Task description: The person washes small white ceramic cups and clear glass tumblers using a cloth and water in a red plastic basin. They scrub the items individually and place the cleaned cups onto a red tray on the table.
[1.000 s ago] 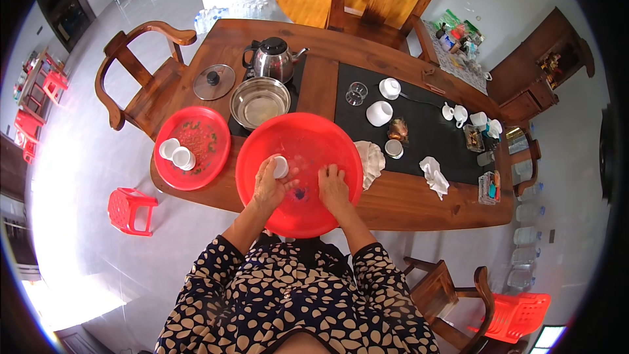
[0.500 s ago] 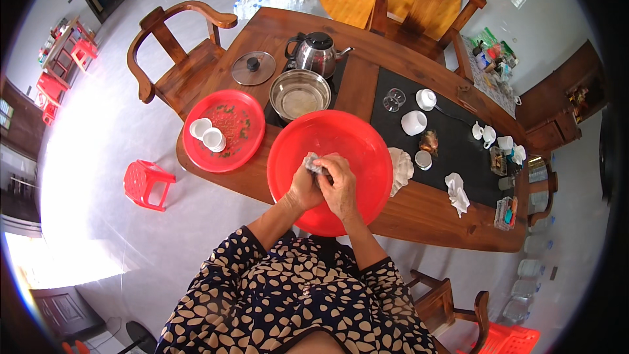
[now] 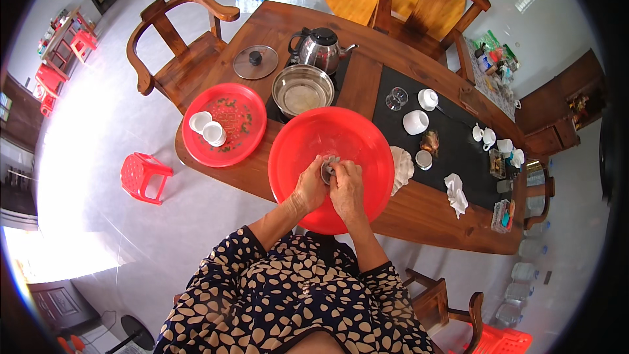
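Note:
Both my hands are over a large red plastic basin. My left hand is closed around a small cup, whose round mouth faces up. My right hand pinches a grey-white cloth at the cup's mouth, its fingers partly pushed inside. How much cloth is in the cup is hidden. Left of the basin, a red round tray bears small white cups at its left side.
Behind the basin stand a steel pot, a kettle and a glass lid. To the right, a black mat carries white teaware and a crumpled tissue. A red stool is on the floor at left.
My hands have shifted slightly right and turned, so the cup's mouth now shows. The cloth, bunched on top before, is now at the cup's opening under my right fingers.

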The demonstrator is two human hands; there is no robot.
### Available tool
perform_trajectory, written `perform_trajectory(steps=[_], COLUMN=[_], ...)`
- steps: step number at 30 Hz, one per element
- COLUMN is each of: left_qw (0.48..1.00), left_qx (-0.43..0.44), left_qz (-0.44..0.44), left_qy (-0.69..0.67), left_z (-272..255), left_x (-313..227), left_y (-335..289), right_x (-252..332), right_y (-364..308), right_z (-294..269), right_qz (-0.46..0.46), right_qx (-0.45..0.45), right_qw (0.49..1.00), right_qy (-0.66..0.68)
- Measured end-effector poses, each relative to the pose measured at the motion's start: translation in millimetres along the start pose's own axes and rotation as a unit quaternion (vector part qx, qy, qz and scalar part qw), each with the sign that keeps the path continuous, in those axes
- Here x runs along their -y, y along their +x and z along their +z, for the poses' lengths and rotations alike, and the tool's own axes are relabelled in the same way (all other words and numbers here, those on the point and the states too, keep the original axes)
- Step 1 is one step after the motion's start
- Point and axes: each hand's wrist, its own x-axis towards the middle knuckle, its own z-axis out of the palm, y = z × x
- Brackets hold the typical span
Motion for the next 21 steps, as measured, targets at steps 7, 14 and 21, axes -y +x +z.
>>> perform_trajectory(steps=[7, 14, 21], left_qw=[0.951, 0.784, 0.706], left_qx=[0.017, 0.009, 0.039], left_qz=[0.091, 0.279, 0.371], left_qy=[0.295, 0.555, 0.602], left_z=[2, 11, 1], left_x=[-9, -12, -34], left_y=[-8, -16, -9], right_x=[-7, 0, -31], right_y=[0, 5, -18], right_z=[-11, 0, -10], right_qz=[0.069, 0.117, -0.024], right_qx=[0.114, 0.001, 0.089], right_qw=[0.960, 0.931, 0.990], right_qy=[0.246, 0.347, 0.106])
